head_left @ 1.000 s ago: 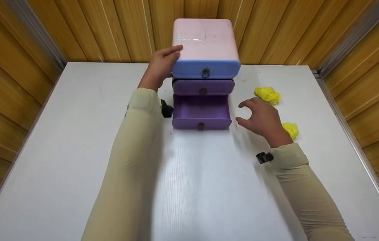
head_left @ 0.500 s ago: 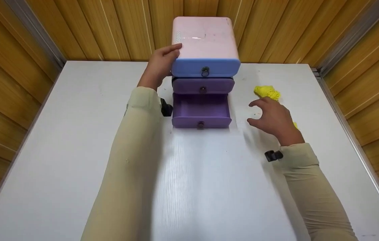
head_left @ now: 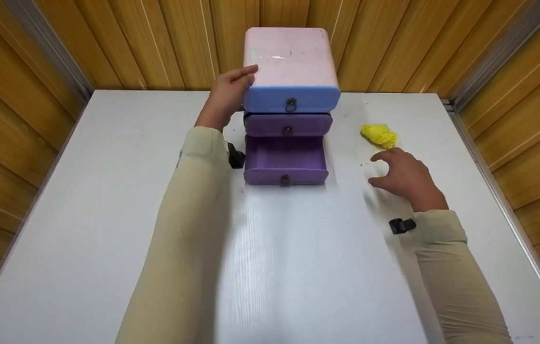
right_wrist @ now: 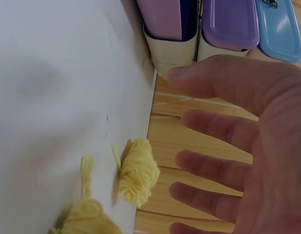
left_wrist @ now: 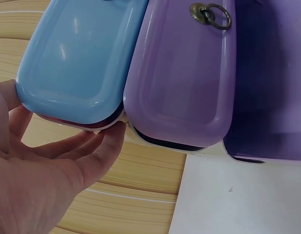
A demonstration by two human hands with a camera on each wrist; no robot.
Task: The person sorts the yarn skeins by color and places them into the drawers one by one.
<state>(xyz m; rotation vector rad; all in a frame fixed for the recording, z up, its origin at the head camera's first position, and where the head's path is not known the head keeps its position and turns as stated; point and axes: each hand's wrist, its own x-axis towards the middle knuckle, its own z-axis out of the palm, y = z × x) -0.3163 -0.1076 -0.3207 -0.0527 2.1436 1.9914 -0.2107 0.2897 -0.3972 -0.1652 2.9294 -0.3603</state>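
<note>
A small drawer cabinet [head_left: 291,57] with a pink top stands at the back of the white table. Its top drawer front [head_left: 317,99] is blue and closed. Below it, a purple middle drawer [head_left: 310,125] is also closed, while the purple bottom drawer [head_left: 285,155] is pulled out with nothing visible inside. My left hand [head_left: 229,95] holds the cabinet's upper left side, its fingers bent along the side wall in the left wrist view. To the right, my right hand [head_left: 408,177] hovers with fingers spread, holding nothing. Just beyond it lies a yellow yarn skein [head_left: 379,135].
A second yellow yarn skein [right_wrist: 89,219] lies on the table in the right wrist view; my right hand and forearm hide it in the head view. Wood-patterned walls [head_left: 179,43] rise behind and beside the white table [head_left: 279,267].
My right hand has moved rightward, away from the open bottom drawer, and now covers the nearer yarn skein in the head view. My left hand keeps its place on the cabinet.
</note>
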